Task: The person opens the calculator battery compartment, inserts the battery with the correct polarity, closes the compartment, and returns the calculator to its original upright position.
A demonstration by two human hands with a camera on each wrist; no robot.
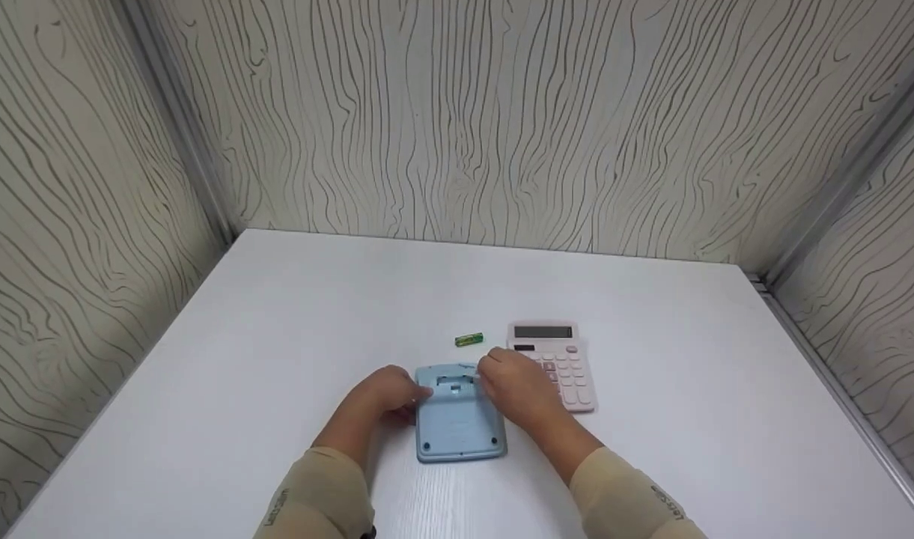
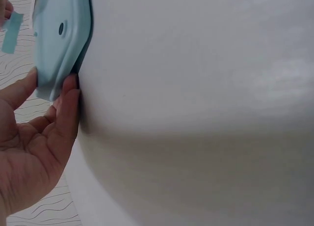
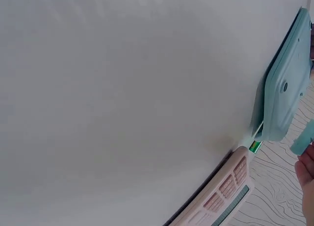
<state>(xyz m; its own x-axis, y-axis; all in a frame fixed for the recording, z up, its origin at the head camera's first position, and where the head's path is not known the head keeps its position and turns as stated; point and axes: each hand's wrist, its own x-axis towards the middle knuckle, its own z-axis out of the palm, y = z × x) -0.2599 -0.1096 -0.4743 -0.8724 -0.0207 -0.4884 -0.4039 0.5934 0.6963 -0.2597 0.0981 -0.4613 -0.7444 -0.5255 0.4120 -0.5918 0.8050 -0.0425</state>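
Note:
A light blue calculator (image 1: 460, 427) lies back side up, its battery slot (image 1: 455, 381) uncovered near the far end. My left hand (image 1: 394, 392) grips its left edge, thumb on top and fingers at the side, as the left wrist view also shows at the hand (image 2: 39, 147). My right hand (image 1: 520, 382) is at the calculator's upper right; in the right wrist view this hand (image 3: 306, 172) pinches a small light blue cover (image 3: 303, 138), held off the calculator (image 3: 288, 83). Beyond the calculator lies a green battery (image 1: 469, 340).
A pink calculator (image 1: 580, 382) lies keys up to the right, partly behind my right hand. The white table (image 1: 337, 299) meets a patterned wall (image 1: 457, 127) at its far edge, with more wall panels at both sides.

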